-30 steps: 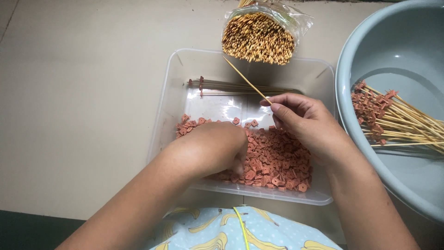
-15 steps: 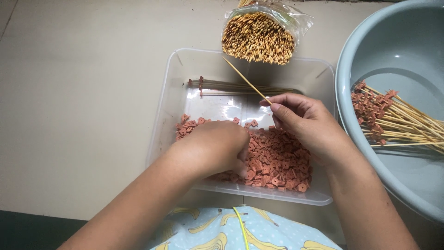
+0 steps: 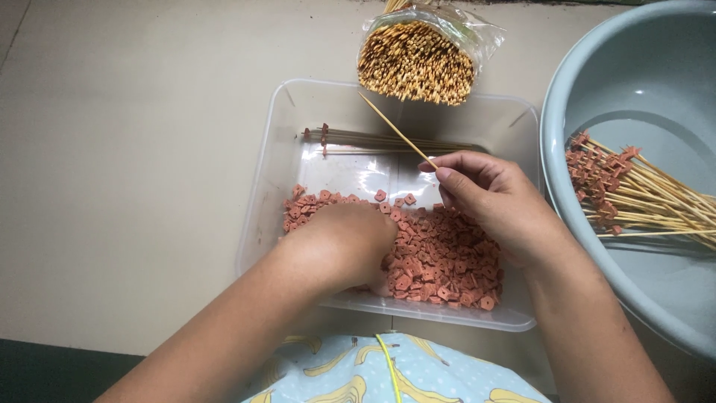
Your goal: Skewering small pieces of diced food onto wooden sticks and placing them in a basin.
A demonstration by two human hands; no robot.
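Note:
A clear plastic tray [image 3: 268,179] lies in front of me, its near half covered with several small reddish-brown sausage slices [image 3: 440,254]. My left hand [image 3: 339,246] rests knuckles-up in the slices, fingers curled down into them; what they hold is hidden. My right hand [image 3: 496,205] hovers over the tray's right side and pinches a thin bamboo skewer [image 3: 395,130] that points up and to the left. A few loaded skewers [image 3: 380,140] lie along the tray's far side.
A plastic bag of bare bamboo skewers [image 3: 418,60] lies just beyond the tray. A large grey-blue basin [image 3: 589,82] stands at the right, holding several skewers threaded with slices [image 3: 634,194]. A light-blue patterned cloth [image 3: 388,373] shows at the bottom edge. The floor is beige.
My left hand has shifted slightly among the slices. The right hand and its skewer stay almost still.

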